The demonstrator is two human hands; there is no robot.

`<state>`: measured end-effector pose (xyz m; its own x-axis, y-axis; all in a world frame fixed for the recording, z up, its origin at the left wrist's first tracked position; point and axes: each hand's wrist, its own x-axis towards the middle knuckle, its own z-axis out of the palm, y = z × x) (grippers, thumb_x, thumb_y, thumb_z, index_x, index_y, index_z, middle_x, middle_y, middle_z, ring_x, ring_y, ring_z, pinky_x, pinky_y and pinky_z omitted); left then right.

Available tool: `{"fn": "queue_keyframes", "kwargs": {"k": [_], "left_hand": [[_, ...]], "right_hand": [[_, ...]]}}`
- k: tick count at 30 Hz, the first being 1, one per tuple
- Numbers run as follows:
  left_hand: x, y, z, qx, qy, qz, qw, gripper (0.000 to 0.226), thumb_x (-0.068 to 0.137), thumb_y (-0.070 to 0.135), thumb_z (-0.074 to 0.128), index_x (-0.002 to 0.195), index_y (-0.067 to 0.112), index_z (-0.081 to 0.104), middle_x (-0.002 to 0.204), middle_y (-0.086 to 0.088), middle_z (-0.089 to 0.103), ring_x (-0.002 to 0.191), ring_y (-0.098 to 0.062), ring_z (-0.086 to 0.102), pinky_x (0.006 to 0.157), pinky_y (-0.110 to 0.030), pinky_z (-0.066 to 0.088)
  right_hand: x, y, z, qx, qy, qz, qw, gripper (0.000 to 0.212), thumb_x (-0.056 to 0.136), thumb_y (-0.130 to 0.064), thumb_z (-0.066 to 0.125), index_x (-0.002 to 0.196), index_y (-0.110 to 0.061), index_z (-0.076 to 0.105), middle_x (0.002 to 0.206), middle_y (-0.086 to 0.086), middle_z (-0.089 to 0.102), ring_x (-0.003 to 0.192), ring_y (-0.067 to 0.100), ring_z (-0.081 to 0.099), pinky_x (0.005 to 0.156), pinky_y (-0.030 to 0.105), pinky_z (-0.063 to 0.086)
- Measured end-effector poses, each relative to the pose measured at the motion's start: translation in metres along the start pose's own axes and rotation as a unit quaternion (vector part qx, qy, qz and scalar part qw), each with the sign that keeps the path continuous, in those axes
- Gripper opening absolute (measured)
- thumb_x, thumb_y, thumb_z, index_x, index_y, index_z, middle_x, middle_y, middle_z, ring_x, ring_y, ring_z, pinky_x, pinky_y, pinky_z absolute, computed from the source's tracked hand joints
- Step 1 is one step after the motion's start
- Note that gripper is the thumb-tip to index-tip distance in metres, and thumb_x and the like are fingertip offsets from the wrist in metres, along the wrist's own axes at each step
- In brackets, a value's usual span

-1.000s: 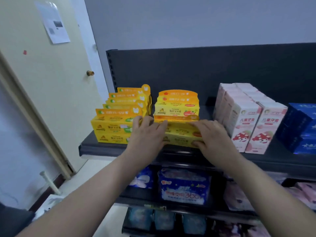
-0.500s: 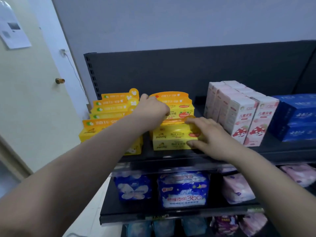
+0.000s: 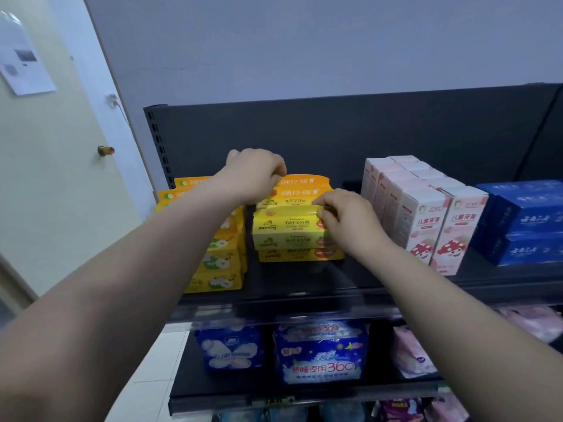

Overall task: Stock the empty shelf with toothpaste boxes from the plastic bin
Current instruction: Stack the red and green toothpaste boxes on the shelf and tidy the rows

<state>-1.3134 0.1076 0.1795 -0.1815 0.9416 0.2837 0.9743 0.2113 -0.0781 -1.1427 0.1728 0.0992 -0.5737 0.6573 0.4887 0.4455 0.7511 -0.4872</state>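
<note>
Straightening stack on shelf (image 3: 304,283): right grip (image 3: 341,220) pinches top-right corner of front yellow toothpaste box (image 3: 283,226), likely squaring it onto boxes beneath (image 3: 292,254). Behind, left grip (image 3: 256,175) curls over rear orange-tabbed boxes (image 3: 300,185), probably steadying row; hold itself hidden, cannot tell. No plastic bin in view.

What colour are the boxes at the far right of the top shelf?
The boxes are dark blue with white lettering; head view.
</note>
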Motion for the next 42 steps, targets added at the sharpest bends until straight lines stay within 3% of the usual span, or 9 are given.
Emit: {"fn": "queue_keyframes", "kwargs": {"k": [4,12,19,24,27,30,32,35,42], "left_hand": [[0.016,-0.004,0.004,-0.017,-0.06,-0.005,0.998,0.043,0.097,0.029,0.048,0.14,0.027,0.04,0.141,-0.007,0.041,0.128,-0.03,0.041,0.104,-0.046,0.033],[0.064,-0.013,0.01,-0.002,-0.212,0.001,0.977,0.066,0.098,0.03,0.048,0.152,0.019,0.011,0.156,-0.005,0.024,0.141,-0.025,0.028,0.111,-0.038,0.027],[0.099,-0.016,0.027,-0.05,-0.358,0.0,0.932,0.049,0.098,0.045,0.04,0.142,0.024,0.037,0.137,0.001,0.05,0.122,-0.023,0.051,0.105,-0.045,0.04],[0.113,-0.021,0.037,-0.169,-0.45,-0.028,0.876,0.038,0.097,0.045,0.044,0.125,0.022,0.053,0.115,-0.005,0.068,0.099,-0.022,0.067,0.089,-0.038,0.051],[0.114,-0.019,0.04,-0.216,-0.502,-0.038,0.836,0.035,0.097,0.039,0.048,0.124,0.018,0.053,0.119,-0.01,0.067,0.099,-0.025,0.067,0.079,-0.034,0.053],[0.11,-0.014,0.041,-0.26,-0.528,-0.032,0.808,0.03,0.097,0.033,0.048,0.12,0.015,0.055,0.116,-0.01,0.068,0.101,-0.028,0.067,0.085,-0.04,0.052],[0.103,-0.008,0.041,-0.282,-0.524,-0.031,0.803,0.023,0.098,0.029,0.048,0.113,0.016,0.057,0.11,-0.009,0.069,0.099,-0.028,0.067,0.089,-0.043,0.051],[0.092,-0.001,0.037,-0.293,-0.518,-0.028,0.803,0.021,0.097,0.028,0.047,0.112,0.016,0.057,0.113,-0.011,0.068,0.105,-0.03,0.064,0.095,-0.047,0.048],[0.07,0.021,0.031,-0.297,-0.519,0.0,0.802,0.019,0.097,0.03,0.048,0.108,0.018,0.059,0.11,-0.007,0.069,0.102,-0.026,0.067,0.095,-0.045,0.049]], "right_hand": [[-0.001,0.004,0.008,-0.036,0.04,0.005,0.999,0.023,0.091,-0.017,0.057,0.111,-0.022,0.066,0.104,0.001,0.057,0.103,0.026,0.051,0.091,0.041,0.041],[0.012,0.018,-0.003,0.038,-0.067,0.023,0.997,0.018,0.093,-0.014,0.055,0.105,-0.021,0.067,0.094,-0.009,0.052,0.099,0.026,0.058,0.091,0.052,0.044],[0.013,0.018,0.012,0.041,0.011,0.067,0.997,0.018,0.089,-0.025,0.054,0.103,-0.032,0.064,0.094,-0.005,0.049,0.097,0.028,0.056,0.084,0.053,0.048],[-0.006,0.009,0.011,-0.004,-0.011,0.025,1.0,0.055,0.08,-0.059,0.048,0.126,-0.03,0.053,0.114,-0.004,0.049,0.108,0.018,0.045,0.092,0.038,0.041],[-0.009,0.014,0.007,-0.011,0.037,0.015,0.999,0.041,0.082,-0.053,0.061,0.114,-0.027,0.057,0.108,-0.005,0.048,0.103,0.017,0.047,0.08,0.035,0.043],[-0.019,0.012,0.009,-0.03,0.078,0.005,0.997,0.041,0.087,-0.052,0.052,0.117,-0.024,0.058,0.108,-0.003,0.049,0.101,0.018,0.046,0.08,0.035,0.044],[-0.03,0.012,0.01,-0.037,0.06,0.0,0.998,0.059,0.086,-0.06,0.041,0.132,-0.025,0.05,0.118,-0.003,0.047,0.107,0.017,0.043,0.085,0.034,0.044],[-0.044,0.013,0.008,-0.056,0.028,-0.007,0.998,0.079,0.079,-0.061,0.058,0.145,-0.025,0.035,0.126,-0.002,0.041,0.114,0.015,0.036,0.088,0.028,0.036],[-0.061,0.014,-0.014,-0.042,0.03,-0.017,0.999,0.081,0.068,-0.07,0.053,0.139,-0.031,0.045,0.124,-0.004,0.044,0.112,0.014,0.037,0.088,0.029,0.035]]}}
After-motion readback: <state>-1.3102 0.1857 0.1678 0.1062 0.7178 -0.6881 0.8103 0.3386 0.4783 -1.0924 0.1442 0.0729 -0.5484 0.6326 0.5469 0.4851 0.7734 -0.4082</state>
